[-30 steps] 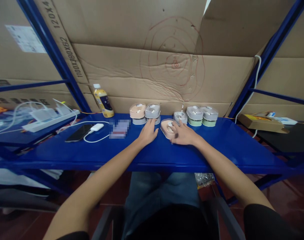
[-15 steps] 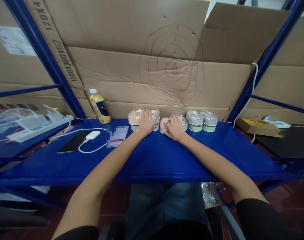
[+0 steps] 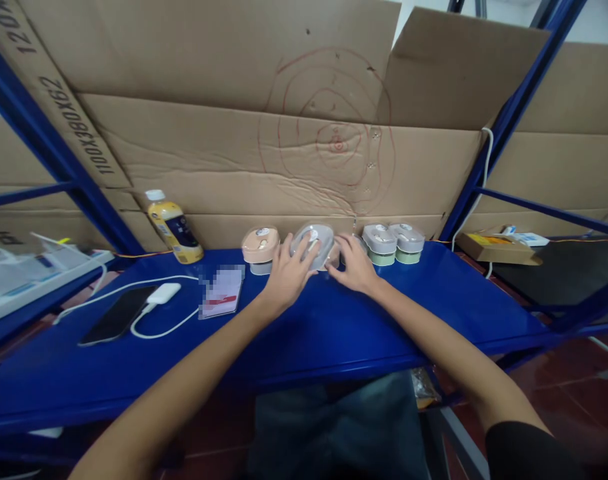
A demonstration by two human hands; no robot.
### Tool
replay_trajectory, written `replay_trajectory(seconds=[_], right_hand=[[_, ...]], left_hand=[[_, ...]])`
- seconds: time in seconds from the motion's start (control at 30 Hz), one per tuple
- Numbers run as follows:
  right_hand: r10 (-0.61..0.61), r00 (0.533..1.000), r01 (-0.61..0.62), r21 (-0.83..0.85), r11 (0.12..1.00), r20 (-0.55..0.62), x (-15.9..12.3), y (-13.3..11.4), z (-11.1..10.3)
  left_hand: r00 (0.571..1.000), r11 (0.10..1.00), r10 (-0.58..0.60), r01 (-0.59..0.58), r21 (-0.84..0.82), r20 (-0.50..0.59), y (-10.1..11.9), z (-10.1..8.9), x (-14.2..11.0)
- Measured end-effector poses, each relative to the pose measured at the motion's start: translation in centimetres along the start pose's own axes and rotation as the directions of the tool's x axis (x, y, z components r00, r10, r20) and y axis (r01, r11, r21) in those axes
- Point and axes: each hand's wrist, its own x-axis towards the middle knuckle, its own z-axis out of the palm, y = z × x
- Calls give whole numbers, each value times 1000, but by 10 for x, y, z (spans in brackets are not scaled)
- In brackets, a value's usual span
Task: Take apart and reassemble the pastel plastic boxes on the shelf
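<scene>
My left hand (image 3: 290, 272) grips a grey lidded plastic box (image 3: 320, 241), its fingers spread over the lid. This box is raised and partly covers a pink box (image 3: 333, 257) behind and below it. Around the pink box's right side curls my right hand (image 3: 355, 267), thumb and fingers against it. Another grey box (image 3: 361, 245) shows just past the right fingers, mostly hidden. To the left, a pink lidded box (image 3: 261, 244) sits on a grey one (image 3: 261, 268). Two stacks of grey boxes (image 3: 380, 238) on green boxes (image 3: 384, 259) stand at the right.
On the blue table (image 3: 304, 333) lie a black phone (image 3: 117, 317), a white charger with cable (image 3: 164, 293) and a partly blurred flat card or phone (image 3: 224, 293). A yellow bottle (image 3: 175, 230) stands at the back left. Behind rises a cardboard wall (image 3: 209, 147) between blue posts.
My left hand has moved a grey box rightward from beside the left stack to the pink box. My right hand's fingers have spread somewhat. The view has shifted slightly.
</scene>
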Motion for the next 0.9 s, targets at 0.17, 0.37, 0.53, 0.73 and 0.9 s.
replay_trajectory(seconds=[0.17,0.37,0.53,0.73,0.9], right_hand=[[-135,987,123,133,983,87,-11,16,-39],[-341,849,236,288,928,403,-21,32,-60],[-262,864,119,331,936,431,-33,33,-49],[-208,898,49,383,922,387,-42,31,-33],[-222,910,68,403,912,349,-42,16,-29]], left_hand=[[947,913,322,-307,-267,12,0,-6,-16],[878,785,478,-409,-465,33,9,-3,-35],[943,790,314,-198,-580,106,13,6,-43],[976,681,56,118,-722,212,15,20,-43],[952,699,-43,246,-672,304,16,28,-44]])
